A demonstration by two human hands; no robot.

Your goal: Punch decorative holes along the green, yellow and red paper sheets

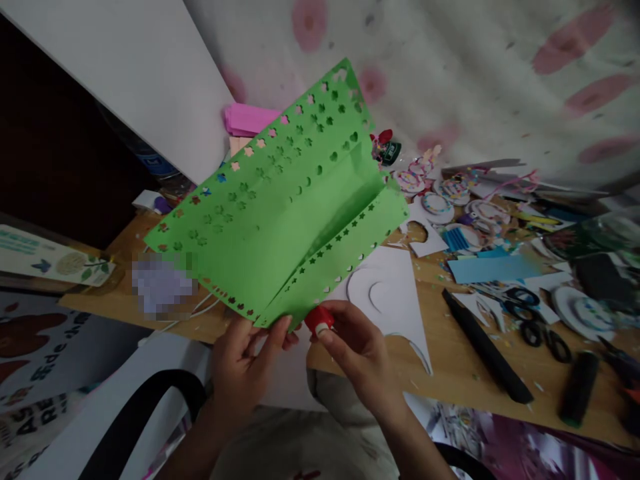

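A sheet of green paper (280, 233) is held up at a slant over the table, folded along its lower right side. Rows of punched flower, star and heart shapes run along its edges. My left hand (247, 357) pinches the sheet's lower corner between thumb and fingers. Close by, my right hand (357, 347) is closed around a small red and white craft punch (319, 320), which sits at the sheet's lower edge. Whether the paper lies inside the punch's slot, I cannot tell.
White paper with cut-out curves (390, 287) lies on the wooden table (430, 393). To the right are scissors (535, 320), a black bar-shaped tool (485, 347), a dark cylinder (580, 387), blue paper strips (493, 268) and a green bottle (590, 237). Pink paper (250, 120) is behind the sheet.
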